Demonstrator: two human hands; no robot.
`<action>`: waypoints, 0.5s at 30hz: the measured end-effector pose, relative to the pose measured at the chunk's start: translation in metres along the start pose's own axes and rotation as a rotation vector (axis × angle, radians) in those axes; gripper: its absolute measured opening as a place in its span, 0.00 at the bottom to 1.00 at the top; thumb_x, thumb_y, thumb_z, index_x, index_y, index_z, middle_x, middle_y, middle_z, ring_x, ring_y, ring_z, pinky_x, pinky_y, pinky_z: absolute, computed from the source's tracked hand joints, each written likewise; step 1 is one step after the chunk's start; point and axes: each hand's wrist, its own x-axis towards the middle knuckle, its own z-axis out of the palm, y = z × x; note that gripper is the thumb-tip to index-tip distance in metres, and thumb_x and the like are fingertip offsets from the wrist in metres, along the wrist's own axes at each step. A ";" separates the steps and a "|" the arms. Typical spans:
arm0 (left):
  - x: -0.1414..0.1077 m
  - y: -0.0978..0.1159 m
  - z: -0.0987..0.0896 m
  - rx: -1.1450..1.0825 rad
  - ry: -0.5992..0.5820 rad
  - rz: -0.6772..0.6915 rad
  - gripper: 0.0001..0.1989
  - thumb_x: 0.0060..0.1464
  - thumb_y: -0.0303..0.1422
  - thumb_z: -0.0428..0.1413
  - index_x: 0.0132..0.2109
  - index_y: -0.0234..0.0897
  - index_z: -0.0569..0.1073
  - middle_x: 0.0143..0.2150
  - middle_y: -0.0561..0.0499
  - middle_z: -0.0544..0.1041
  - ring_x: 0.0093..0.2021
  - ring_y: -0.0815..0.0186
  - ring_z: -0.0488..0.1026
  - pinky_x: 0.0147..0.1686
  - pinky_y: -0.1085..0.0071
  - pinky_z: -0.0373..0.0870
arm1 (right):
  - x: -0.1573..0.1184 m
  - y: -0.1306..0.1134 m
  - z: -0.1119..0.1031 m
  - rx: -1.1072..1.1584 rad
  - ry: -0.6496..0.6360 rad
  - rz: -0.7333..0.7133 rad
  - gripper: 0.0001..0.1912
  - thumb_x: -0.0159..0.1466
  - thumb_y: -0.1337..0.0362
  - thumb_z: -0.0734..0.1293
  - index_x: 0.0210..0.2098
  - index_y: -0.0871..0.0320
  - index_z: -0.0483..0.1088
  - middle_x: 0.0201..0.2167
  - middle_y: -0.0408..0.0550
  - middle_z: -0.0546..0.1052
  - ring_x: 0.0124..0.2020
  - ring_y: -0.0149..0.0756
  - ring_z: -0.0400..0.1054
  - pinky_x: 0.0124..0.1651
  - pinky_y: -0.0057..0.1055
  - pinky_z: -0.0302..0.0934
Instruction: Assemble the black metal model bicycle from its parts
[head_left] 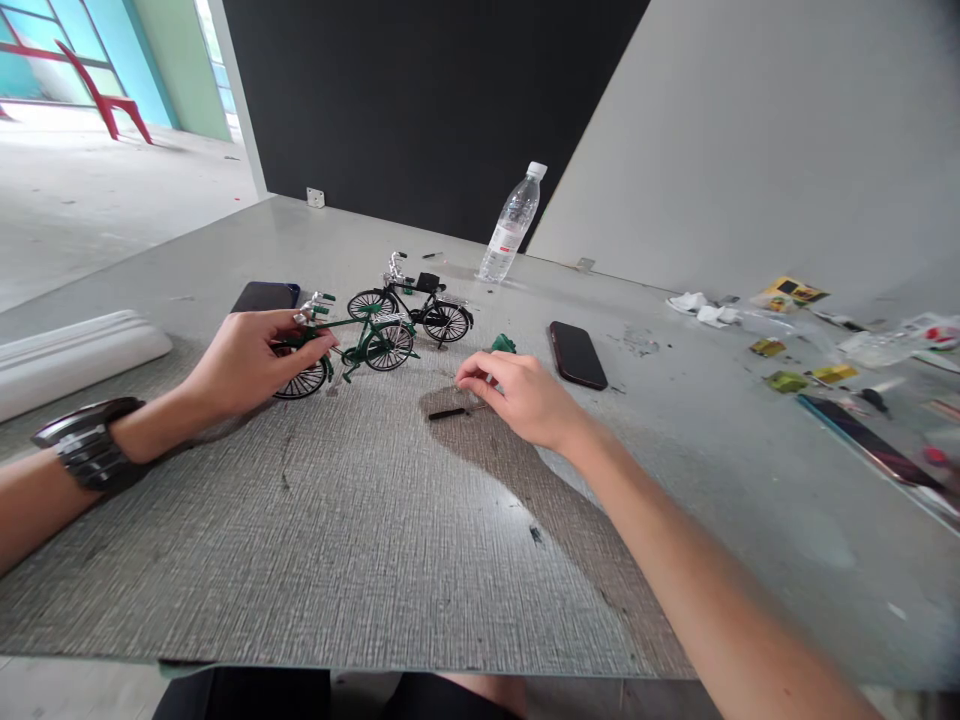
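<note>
My left hand (pixel 251 355), with a dark watch on its wrist, is closed around the front end of a green model bicycle (pixel 367 345) that stands on the table. The hand partly hides its front wheel. Just behind it stands a black model bicycle (pixel 416 300) with a black seat and silver handlebars. My right hand (pixel 521 395) is right of the bicycles, low over the table, thumb and fingers pinched together. What they pinch is too small to name. Below those fingertips lies a small screwdriver (pixel 447 413) with a black handle. A small green part (pixel 503 343) sits behind my right hand.
A clear water bottle (pixel 512 225) stands near the back panel. One phone (pixel 577 354) lies right of my right hand, another dark phone (pixel 266 296) behind my left. A white case (pixel 82 355) is at the left. Wrappers and plastic bags (pixel 795 295) clutter the far right.
</note>
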 end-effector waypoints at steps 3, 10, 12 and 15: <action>-0.001 0.001 0.000 0.017 -0.002 -0.016 0.22 0.55 0.50 0.55 0.30 0.33 0.76 0.24 0.52 0.74 0.26 0.68 0.64 0.25 0.71 0.57 | 0.002 0.006 0.004 -0.051 0.048 -0.002 0.11 0.71 0.63 0.61 0.39 0.53 0.75 0.39 0.45 0.80 0.42 0.37 0.72 0.44 0.36 0.62; -0.001 0.002 0.000 0.028 0.014 -0.008 0.23 0.54 0.51 0.55 0.29 0.34 0.76 0.23 0.52 0.73 0.25 0.68 0.63 0.24 0.71 0.56 | 0.005 0.014 0.016 -0.105 0.071 -0.056 0.10 0.71 0.64 0.63 0.38 0.54 0.77 0.40 0.43 0.80 0.42 0.36 0.73 0.45 0.35 0.64; 0.000 0.002 0.000 0.034 0.016 -0.004 0.23 0.54 0.51 0.55 0.28 0.34 0.75 0.22 0.52 0.72 0.25 0.69 0.61 0.24 0.71 0.55 | 0.005 0.014 0.018 -0.109 0.071 -0.069 0.11 0.71 0.65 0.63 0.38 0.54 0.77 0.41 0.43 0.80 0.43 0.36 0.73 0.46 0.35 0.64; 0.000 0.003 0.000 0.031 0.018 0.000 0.22 0.54 0.50 0.55 0.27 0.34 0.74 0.21 0.53 0.70 0.24 0.70 0.60 0.23 0.71 0.54 | 0.005 0.015 0.018 -0.115 0.066 -0.073 0.11 0.71 0.66 0.62 0.39 0.53 0.78 0.42 0.43 0.80 0.44 0.36 0.73 0.47 0.36 0.65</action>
